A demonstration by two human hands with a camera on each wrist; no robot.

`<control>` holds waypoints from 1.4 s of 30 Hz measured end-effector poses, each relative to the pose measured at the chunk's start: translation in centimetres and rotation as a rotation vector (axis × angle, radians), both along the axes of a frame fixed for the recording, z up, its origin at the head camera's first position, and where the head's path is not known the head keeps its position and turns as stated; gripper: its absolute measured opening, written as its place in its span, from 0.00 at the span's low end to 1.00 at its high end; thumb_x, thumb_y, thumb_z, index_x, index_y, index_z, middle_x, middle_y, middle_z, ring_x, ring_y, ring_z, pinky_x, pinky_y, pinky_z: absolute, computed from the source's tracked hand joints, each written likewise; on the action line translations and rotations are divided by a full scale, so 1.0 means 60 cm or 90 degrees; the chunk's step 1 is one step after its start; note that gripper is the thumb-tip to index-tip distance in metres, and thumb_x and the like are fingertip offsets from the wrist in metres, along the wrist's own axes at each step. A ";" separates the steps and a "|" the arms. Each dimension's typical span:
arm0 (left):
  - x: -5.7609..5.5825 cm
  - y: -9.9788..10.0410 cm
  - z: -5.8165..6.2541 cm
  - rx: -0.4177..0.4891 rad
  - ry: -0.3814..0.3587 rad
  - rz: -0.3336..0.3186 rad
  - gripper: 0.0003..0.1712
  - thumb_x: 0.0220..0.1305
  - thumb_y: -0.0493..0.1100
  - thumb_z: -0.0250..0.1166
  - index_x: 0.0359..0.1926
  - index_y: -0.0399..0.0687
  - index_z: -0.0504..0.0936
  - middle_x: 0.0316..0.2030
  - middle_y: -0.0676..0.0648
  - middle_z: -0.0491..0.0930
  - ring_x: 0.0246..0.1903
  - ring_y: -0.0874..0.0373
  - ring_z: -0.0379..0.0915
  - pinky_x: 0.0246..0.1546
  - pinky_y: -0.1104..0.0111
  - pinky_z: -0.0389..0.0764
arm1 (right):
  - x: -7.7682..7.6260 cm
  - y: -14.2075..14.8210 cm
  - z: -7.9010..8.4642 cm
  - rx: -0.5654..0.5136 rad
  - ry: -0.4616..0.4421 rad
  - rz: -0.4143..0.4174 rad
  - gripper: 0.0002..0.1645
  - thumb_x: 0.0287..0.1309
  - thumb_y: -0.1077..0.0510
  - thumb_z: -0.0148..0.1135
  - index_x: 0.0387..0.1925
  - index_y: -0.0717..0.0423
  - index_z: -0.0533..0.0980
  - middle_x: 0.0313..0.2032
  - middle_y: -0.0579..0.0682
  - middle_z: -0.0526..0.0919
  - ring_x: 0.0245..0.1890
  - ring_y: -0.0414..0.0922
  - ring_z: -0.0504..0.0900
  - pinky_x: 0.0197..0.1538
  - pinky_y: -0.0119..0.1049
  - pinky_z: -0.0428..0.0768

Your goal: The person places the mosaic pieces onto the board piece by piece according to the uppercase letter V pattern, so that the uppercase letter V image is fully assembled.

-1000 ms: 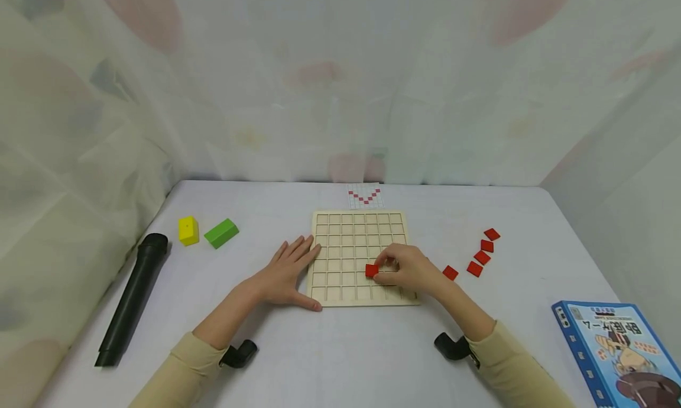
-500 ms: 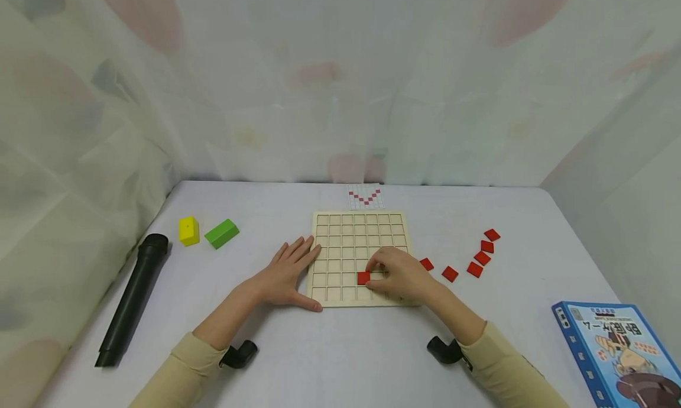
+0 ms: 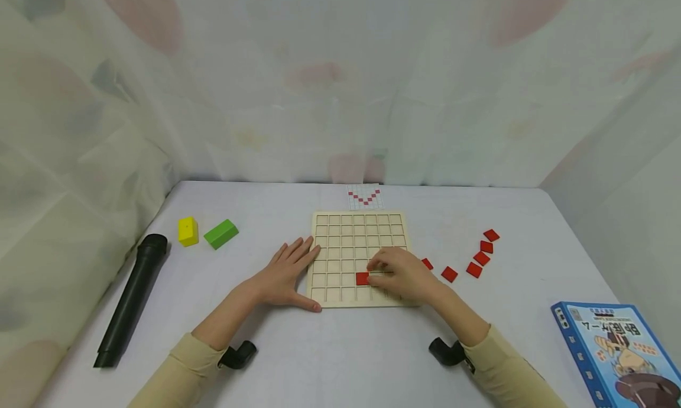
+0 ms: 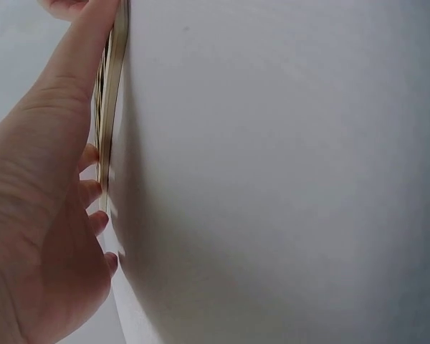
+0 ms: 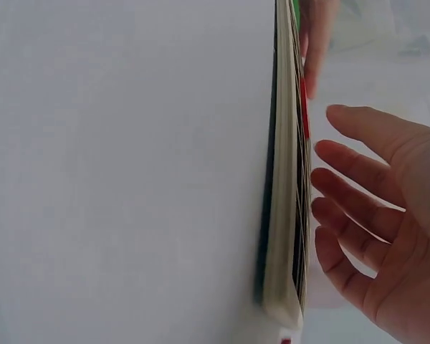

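Note:
A pale wooden grid board (image 3: 340, 230) lies on the white table. My left hand (image 3: 284, 272) rests at its left edge with fingers spread; the left wrist view shows the fingertips along the board's side. One red square tile (image 3: 362, 278) sits flat in a cell of the lower middle. Right beside that tile is my right hand (image 3: 401, 273), over the board's right half. In the right wrist view its thumb and loosely bent fingers (image 5: 351, 186) are apart, with nothing between them, and the tile shows as a thin red strip on the board.
Several loose red tiles (image 3: 449, 274) lie to the board's right. Behind it is a small card (image 3: 365, 197) with a red V pattern. Yellow (image 3: 188, 231) and green (image 3: 221, 233) blocks and a black tube (image 3: 133, 301) stand left; a blue book (image 3: 617, 349) lies front right.
My right hand has brought the red tile left and toward me into a cell, then let go of it and drawn slightly away. My left hand stays in place.

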State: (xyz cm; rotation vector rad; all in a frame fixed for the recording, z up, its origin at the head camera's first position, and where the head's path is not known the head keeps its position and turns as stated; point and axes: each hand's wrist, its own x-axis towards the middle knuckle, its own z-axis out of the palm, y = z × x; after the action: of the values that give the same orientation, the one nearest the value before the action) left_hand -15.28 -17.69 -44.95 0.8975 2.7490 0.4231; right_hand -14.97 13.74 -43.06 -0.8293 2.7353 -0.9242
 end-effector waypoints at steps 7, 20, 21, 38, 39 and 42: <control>0.000 -0.001 0.000 0.001 0.014 0.004 0.69 0.45 0.81 0.61 0.77 0.46 0.49 0.76 0.42 0.41 0.75 0.43 0.32 0.71 0.46 0.39 | -0.008 0.055 0.011 0.008 -0.001 -0.056 0.08 0.60 0.56 0.65 0.42 0.51 0.83 0.37 0.42 0.80 0.38 0.44 0.75 0.43 0.40 0.77; 0.000 -0.002 0.000 0.007 0.006 0.012 0.69 0.45 0.80 0.63 0.77 0.46 0.50 0.76 0.42 0.41 0.75 0.43 0.33 0.71 0.45 0.40 | -0.004 0.140 0.005 0.037 -0.005 -0.102 0.16 0.53 0.68 0.64 0.45 0.56 0.81 0.45 0.50 0.82 0.46 0.52 0.78 0.51 0.52 0.78; 0.000 -0.002 0.001 0.007 0.007 0.013 0.69 0.45 0.80 0.63 0.77 0.46 0.50 0.76 0.42 0.41 0.75 0.43 0.33 0.71 0.45 0.40 | -0.005 0.142 0.004 0.035 -0.002 -0.099 0.16 0.53 0.68 0.64 0.45 0.56 0.81 0.45 0.50 0.82 0.46 0.51 0.78 0.50 0.51 0.79; -0.003 -0.001 -0.001 -0.001 0.036 0.007 0.69 0.44 0.82 0.61 0.77 0.45 0.51 0.76 0.42 0.44 0.75 0.44 0.33 0.71 0.46 0.37 | -0.009 0.139 -0.003 0.019 0.053 -0.125 0.16 0.51 0.62 0.72 0.44 0.56 0.82 0.39 0.46 0.83 0.38 0.46 0.77 0.41 0.41 0.79; -0.003 -0.002 -0.002 -0.003 0.036 0.007 0.69 0.44 0.83 0.60 0.77 0.46 0.51 0.76 0.42 0.44 0.75 0.44 0.33 0.71 0.46 0.37 | -0.011 0.136 -0.003 0.011 0.049 -0.124 0.16 0.52 0.61 0.72 0.45 0.56 0.82 0.39 0.45 0.83 0.38 0.45 0.77 0.41 0.41 0.79; -0.004 -0.002 -0.002 -0.002 0.035 0.007 0.70 0.44 0.83 0.60 0.77 0.46 0.50 0.76 0.42 0.44 0.75 0.44 0.33 0.71 0.46 0.37 | -0.015 0.123 0.000 -0.009 0.039 -0.116 0.17 0.52 0.60 0.72 0.46 0.56 0.81 0.39 0.45 0.83 0.38 0.45 0.77 0.40 0.40 0.78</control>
State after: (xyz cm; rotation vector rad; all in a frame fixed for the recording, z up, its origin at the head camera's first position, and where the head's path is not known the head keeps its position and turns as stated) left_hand -15.50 -17.81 -45.08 0.9064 2.8052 0.4015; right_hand -15.90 21.12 -43.07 -0.6272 2.8994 -0.9668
